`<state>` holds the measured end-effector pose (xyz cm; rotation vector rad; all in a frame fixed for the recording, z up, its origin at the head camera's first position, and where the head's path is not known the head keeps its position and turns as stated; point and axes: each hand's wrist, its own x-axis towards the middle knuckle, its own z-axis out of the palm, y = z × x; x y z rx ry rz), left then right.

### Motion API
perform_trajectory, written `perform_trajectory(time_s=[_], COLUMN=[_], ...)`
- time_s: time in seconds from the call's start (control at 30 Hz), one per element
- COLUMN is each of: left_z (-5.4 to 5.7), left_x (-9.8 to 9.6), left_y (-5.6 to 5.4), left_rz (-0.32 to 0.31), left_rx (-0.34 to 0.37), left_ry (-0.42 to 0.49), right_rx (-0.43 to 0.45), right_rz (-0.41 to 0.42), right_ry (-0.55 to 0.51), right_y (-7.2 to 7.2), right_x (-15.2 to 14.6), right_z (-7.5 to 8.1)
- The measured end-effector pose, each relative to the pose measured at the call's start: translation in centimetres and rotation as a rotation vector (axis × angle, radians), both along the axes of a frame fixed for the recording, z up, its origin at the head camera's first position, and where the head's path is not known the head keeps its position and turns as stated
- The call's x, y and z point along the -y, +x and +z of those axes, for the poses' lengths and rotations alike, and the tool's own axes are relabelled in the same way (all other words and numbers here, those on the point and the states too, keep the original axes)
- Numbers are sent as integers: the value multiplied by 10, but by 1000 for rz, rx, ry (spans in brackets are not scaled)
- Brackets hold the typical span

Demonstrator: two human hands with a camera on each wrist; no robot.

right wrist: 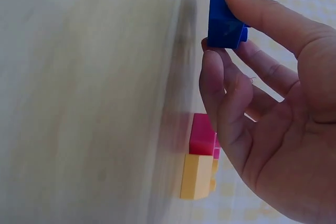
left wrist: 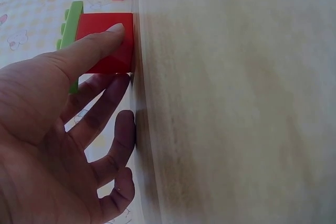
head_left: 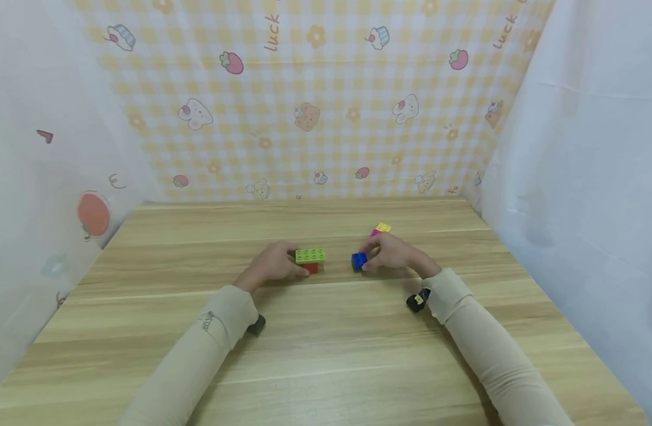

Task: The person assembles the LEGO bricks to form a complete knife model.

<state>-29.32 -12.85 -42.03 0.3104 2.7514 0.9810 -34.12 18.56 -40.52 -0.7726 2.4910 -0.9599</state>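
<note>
My left hand (head_left: 275, 261) grips a red block (left wrist: 107, 45) between thumb and fingers, low at the tabletop. On top of that red block sits a wider lime-green studded plate (head_left: 310, 255), which overhangs it. To the right, my right hand (head_left: 392, 252) pinches a small blue block (right wrist: 226, 19) between thumb and fingertips, its studs facing up in the head view. A short gap of table separates the two held pieces. Just behind the right hand lie a pink block (right wrist: 202, 134) and a yellow block (right wrist: 196, 177), partly covered by that hand in the head view.
Wood-grain table (head_left: 326, 343) spreads under both forearms. A checked cloth (head_left: 315, 89) with cartoon prints rises at its back edge, and white sheets (head_left: 581, 148) hang along the sides. Dark wrist cameras (head_left: 418, 300) are strapped below the sleeves.
</note>
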Motion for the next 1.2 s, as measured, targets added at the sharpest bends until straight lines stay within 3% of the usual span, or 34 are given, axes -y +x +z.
perform_trajectory(time_s=[0.87, 1.2], left_z=[2, 3], left_x=[-2, -2], left_y=[1, 1], left_rz=[-19, -15], left_rx=[-7, 3], left_ry=[-24, 2], right_rx=[-18, 3], right_rz=[-86, -49], right_ry=[-207, -269], right_y=[6, 9], right_x=[41, 60], right_z=[7, 5])
